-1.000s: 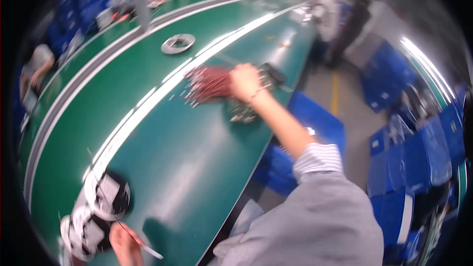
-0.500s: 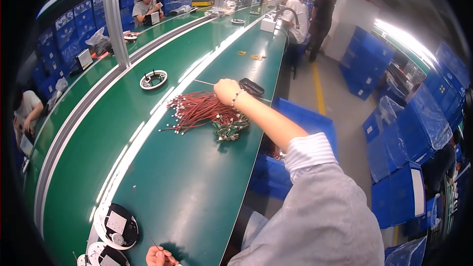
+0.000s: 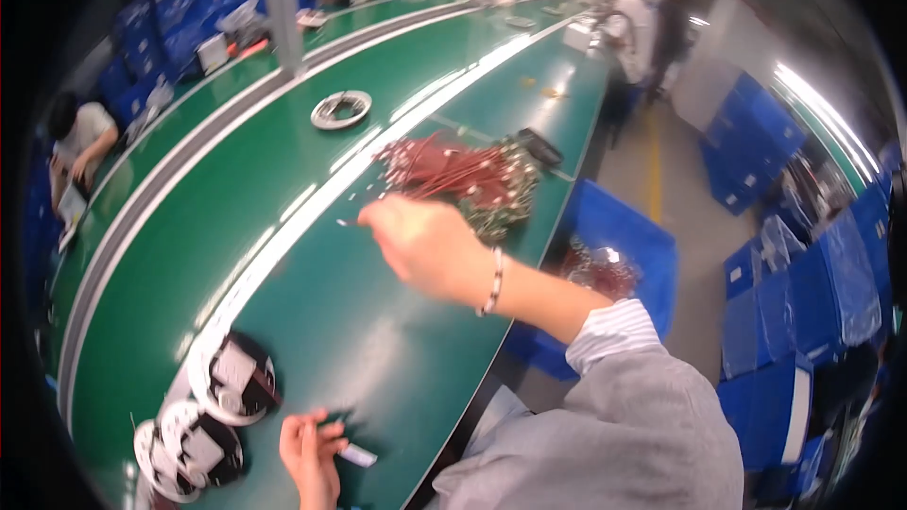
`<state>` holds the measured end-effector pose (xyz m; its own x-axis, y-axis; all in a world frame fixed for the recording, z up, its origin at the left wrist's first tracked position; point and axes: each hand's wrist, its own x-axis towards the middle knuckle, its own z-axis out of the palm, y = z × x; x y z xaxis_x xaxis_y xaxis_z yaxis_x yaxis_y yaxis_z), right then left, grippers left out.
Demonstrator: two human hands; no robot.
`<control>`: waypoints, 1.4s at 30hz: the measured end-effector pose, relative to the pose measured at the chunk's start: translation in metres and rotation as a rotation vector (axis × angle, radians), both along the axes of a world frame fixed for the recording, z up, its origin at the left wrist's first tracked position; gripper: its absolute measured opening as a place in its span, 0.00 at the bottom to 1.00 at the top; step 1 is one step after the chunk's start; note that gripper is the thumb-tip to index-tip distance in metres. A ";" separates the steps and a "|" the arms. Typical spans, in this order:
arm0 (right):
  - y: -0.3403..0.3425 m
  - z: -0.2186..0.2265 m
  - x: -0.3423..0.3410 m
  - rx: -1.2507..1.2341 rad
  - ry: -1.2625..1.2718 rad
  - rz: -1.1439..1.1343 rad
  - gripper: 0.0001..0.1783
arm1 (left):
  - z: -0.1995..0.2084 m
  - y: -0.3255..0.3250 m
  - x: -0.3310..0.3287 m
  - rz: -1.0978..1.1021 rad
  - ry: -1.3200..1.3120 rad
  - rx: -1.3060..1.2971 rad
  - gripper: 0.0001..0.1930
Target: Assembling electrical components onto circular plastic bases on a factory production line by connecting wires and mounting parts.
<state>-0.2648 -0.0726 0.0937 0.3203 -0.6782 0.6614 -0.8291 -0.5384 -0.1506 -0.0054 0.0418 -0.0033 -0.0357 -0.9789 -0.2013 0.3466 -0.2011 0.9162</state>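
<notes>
My right hand (image 3: 420, 246) is closed in a pinch over the green bench, on the near side of a pile of red wires (image 3: 444, 165). A small piece with a pale tip (image 3: 346, 222) pokes out of its fingertips, too blurred to name. White connectors end the wires, and small green circuit boards (image 3: 501, 208) bunch at the pile's right. Low in the picture, my left hand (image 3: 312, 449) has its fingers curled in. A small white piece (image 3: 359, 455) sticks out beside them; the rest of it is hidden. White round housings with black insides (image 3: 231, 378) stand left of that hand.
A white ring-shaped part (image 3: 341, 110) lies on the green conveyor (image 3: 255, 170). A black object (image 3: 540, 146) rests behind the boards. A blue bin (image 3: 652, 255) with red wires sits right of the bench. Blue crates (image 3: 756, 142) line the aisle; several people work farther off.
My right hand has drawn back from the wire pile toward me, now with a small piece at its fingertips. My left hand shows more fully, and the view has shifted.
</notes>
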 end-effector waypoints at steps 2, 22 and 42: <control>0.011 -0.023 0.010 0.160 -0.010 0.012 0.12 | 0.012 -0.006 -0.022 -0.088 0.058 0.013 0.06; 0.043 -0.022 -0.023 -0.115 -0.806 -0.125 0.10 | -0.016 -0.003 -0.014 -0.125 0.123 0.047 0.05; 0.098 -0.088 0.103 0.522 -0.378 0.551 0.08 | -0.010 -0.001 -0.017 -0.246 0.096 0.084 0.13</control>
